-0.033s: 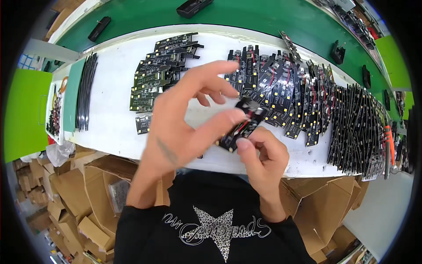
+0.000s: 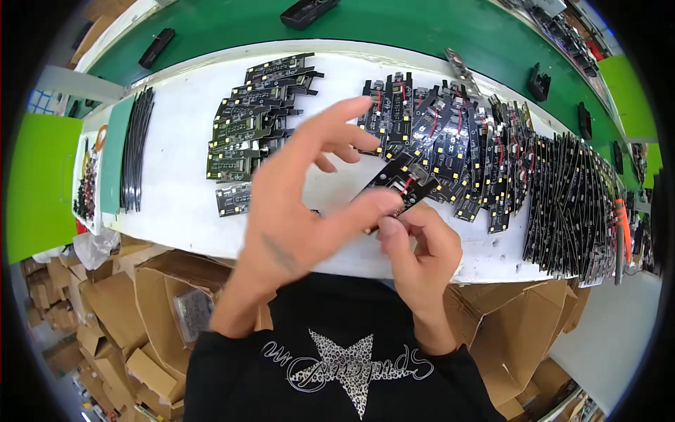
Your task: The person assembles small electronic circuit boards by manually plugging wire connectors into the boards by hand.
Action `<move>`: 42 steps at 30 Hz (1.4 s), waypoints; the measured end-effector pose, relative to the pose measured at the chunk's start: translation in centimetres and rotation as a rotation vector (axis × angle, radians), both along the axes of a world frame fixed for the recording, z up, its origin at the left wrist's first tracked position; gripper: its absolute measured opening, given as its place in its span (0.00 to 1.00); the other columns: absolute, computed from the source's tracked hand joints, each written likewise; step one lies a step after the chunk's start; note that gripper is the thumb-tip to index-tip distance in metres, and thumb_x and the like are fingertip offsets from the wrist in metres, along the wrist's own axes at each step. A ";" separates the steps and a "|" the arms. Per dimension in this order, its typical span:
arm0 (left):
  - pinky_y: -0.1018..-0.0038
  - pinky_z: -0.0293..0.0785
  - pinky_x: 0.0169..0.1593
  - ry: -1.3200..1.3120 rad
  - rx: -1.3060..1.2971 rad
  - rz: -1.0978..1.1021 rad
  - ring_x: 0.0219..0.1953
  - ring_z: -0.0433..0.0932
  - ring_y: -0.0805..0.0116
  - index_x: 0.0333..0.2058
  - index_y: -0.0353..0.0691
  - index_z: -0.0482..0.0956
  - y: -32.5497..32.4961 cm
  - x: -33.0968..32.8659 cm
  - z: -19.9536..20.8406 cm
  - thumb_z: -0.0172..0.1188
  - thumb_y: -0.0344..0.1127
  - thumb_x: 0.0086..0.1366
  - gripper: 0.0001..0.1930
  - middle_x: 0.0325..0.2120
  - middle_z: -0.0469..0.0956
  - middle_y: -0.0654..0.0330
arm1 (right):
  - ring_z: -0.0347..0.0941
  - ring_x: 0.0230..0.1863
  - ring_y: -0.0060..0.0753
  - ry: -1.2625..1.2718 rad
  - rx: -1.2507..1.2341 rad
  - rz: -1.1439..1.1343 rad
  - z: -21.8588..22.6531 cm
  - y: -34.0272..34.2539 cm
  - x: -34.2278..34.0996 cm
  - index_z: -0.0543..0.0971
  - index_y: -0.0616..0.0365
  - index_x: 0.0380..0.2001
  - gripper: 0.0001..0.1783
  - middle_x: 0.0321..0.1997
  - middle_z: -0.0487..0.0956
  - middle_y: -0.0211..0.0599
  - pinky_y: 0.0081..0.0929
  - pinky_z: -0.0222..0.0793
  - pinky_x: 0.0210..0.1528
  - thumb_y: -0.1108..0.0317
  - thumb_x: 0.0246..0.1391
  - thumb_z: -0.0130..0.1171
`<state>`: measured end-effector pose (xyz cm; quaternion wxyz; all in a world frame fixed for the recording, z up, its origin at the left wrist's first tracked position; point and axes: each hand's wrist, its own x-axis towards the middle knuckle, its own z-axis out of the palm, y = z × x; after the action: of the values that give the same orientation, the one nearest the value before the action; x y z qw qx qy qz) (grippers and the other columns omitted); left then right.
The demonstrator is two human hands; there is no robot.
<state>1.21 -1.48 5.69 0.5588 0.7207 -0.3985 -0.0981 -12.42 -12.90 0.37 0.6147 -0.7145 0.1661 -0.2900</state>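
A black circuit board (image 2: 415,181) with a short red wire is held above the white worktop. My right hand (image 2: 427,246) pinches its lower end between thumb and fingers. My left hand (image 2: 299,204) has its fingers spread apart. Its thumb overlaps the board's lower left part; whether it presses on it I cannot tell. Behind and to the right lie many similar boards with red wires (image 2: 450,133), spread in overlapping rows. Left of my left hand, another stack of black boards (image 2: 239,130) lies fanned out, partly hidden by that hand.
At the right lie a dense pile of narrow black boards (image 2: 569,204) and an orange-handled tool (image 2: 623,225). Black wires (image 2: 137,151) and a parts tray (image 2: 86,183) are at the left. Black housings (image 2: 307,10) sit on the green strip. Cardboard boxes (image 2: 524,330) stand below the front edge.
The circuit board has turned in my right hand, so more of its face and upper end shows. My left hand has shifted slightly, its fingers still apart.
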 end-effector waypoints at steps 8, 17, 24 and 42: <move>0.72 0.74 0.43 -0.176 -0.023 0.057 0.39 0.78 0.66 0.54 0.31 0.80 0.2 -2.8 -1.3 0.74 0.24 0.46 0.32 0.41 0.81 0.54 | 0.74 0.25 0.28 -0.002 -0.258 0.123 1.4 -0.2 0.1 0.82 0.66 0.36 0.11 0.33 0.81 0.40 0.21 0.69 0.26 0.84 0.47 0.65; 0.67 0.65 0.39 -0.499 0.147 -0.115 0.34 0.75 0.63 0.51 0.38 0.83 2.4 -1.7 -1.3 0.70 0.28 0.37 0.34 0.39 0.79 0.62 | 0.73 0.26 0.22 0.042 0.021 0.413 2.7 -4.0 -0.9 0.82 0.65 0.35 0.07 0.28 0.79 0.35 0.19 0.66 0.27 0.77 0.52 0.67; 0.67 0.63 0.39 -0.616 0.143 -0.176 0.33 0.74 0.66 0.50 0.41 0.84 2.5 -2.2 -1.7 0.69 0.29 0.34 0.35 0.39 0.79 0.67 | 0.69 0.20 0.20 0.116 -0.044 0.477 2.8 -3.8 -0.9 0.79 0.64 0.27 0.06 0.23 0.74 0.31 0.20 0.60 0.21 0.77 0.48 0.67; 0.72 0.63 0.36 -0.359 0.007 -0.287 0.29 0.75 0.67 0.44 0.38 0.87 3.7 -1.6 -1.6 0.68 0.30 0.31 0.32 0.35 0.83 0.62 | 0.71 0.22 0.23 0.048 0.346 0.638 2.2 -3.1 -1.2 0.81 0.62 0.26 0.05 0.22 0.78 0.31 0.22 0.61 0.25 0.77 0.46 0.69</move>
<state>-0.36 2.22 4.07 0.4569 0.6643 -0.5896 -0.0481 -13.66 -16.04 2.60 0.7820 -0.6224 -0.0045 -0.0344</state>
